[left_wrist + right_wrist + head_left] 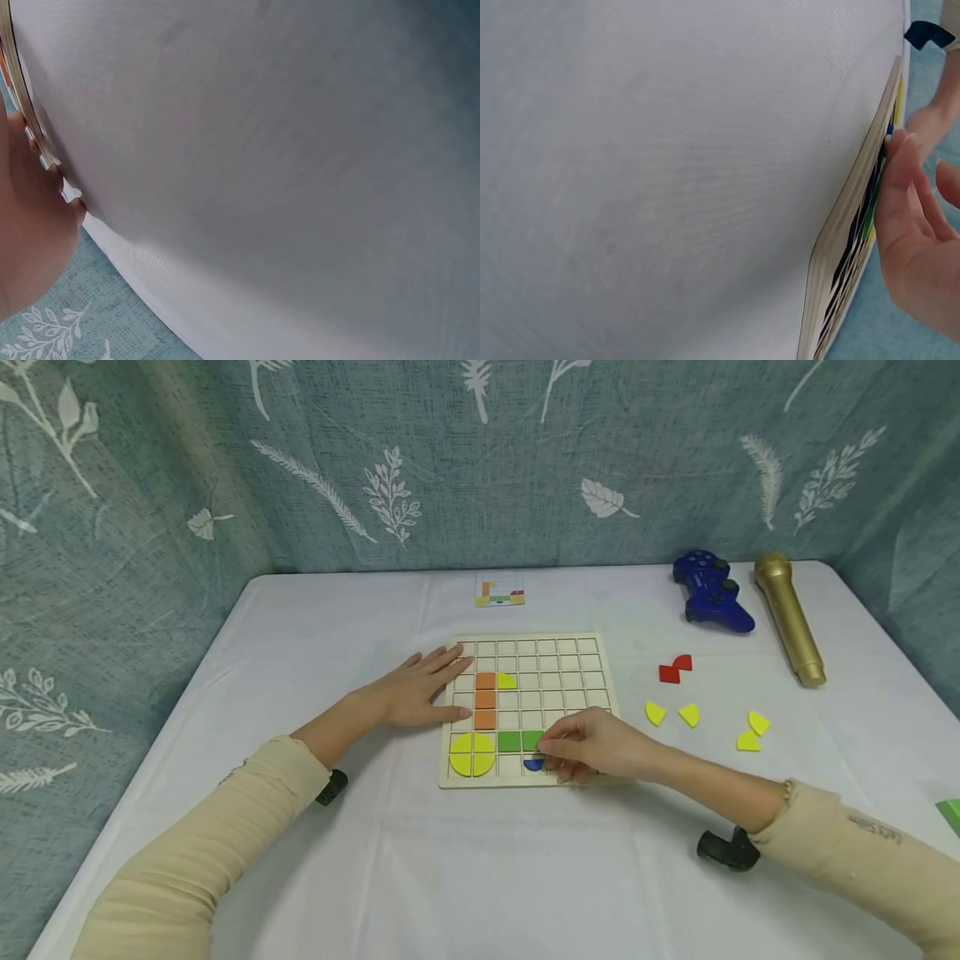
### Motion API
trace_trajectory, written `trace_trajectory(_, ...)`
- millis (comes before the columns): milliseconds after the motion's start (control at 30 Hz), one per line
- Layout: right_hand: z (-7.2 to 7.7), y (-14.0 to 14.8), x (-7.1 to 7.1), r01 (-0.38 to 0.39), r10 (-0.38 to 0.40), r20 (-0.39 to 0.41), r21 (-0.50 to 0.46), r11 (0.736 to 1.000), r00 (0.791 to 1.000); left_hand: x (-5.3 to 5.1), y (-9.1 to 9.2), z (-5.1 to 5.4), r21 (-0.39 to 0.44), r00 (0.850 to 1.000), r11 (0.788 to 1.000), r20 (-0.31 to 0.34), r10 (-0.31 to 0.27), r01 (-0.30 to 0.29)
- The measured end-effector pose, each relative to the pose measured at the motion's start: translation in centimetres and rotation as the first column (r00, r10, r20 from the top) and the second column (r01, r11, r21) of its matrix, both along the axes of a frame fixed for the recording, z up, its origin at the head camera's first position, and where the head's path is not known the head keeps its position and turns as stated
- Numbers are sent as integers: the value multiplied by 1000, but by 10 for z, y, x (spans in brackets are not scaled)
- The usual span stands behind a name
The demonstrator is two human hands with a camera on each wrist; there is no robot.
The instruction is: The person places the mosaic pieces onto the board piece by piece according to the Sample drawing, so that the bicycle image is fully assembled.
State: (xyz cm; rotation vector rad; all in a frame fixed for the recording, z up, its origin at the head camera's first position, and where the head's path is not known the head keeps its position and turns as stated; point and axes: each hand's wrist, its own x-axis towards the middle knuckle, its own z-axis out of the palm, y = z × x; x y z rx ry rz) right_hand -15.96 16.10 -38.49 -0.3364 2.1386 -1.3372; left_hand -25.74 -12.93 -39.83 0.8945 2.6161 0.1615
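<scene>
A square pale wooden grid board (pixel 540 779) lies on the table. It carries several orange squares (pixel 486 700), a yellow circle of quarter pieces (pixel 472 755), a lone yellow quarter piece (pixel 507 681), green squares (pixel 509 742) and a small rounded blue piece (pixel 532 765). My left hand (pixel 416 689) rests spread on the board's left edge. Over its lower right part is my right hand (pixel 600 743). In the right wrist view, that hand's fingertips (pixel 906 146) touch the board by the blue piece (pixel 889 130), while its thumb stands apart. Fingers partly cover the blue piece.
Behind the board lies a small pattern card (pixel 499 593). To its right are red pieces (pixel 670 674), several loose yellow quarter pieces (pixel 688 715), a blue game controller (pixel 712 593) and a gold microphone (pixel 791 622). A green object (pixel 951 814) shows at the right edge.
</scene>
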Motion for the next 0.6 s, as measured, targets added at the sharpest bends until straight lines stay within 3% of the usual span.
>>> trace_trajectory(267, 1, 1, 2, 2, 4, 105, -57, 998, 994, 1, 0, 2, 12, 1000, 1000, 3, -3, 3)
trace_trajectory(467, 0, 3, 1, -3, 11, 107, -81, 997, 994, 0, 0, 1, 11, 1000, 1000, -1, -3, 3)
trace_trajectory(600, -3, 6, -3, -14, 32, 152, -116, 993, 988, 0, 0, 0, 16, 1000, 1000, 0, -3, 3)
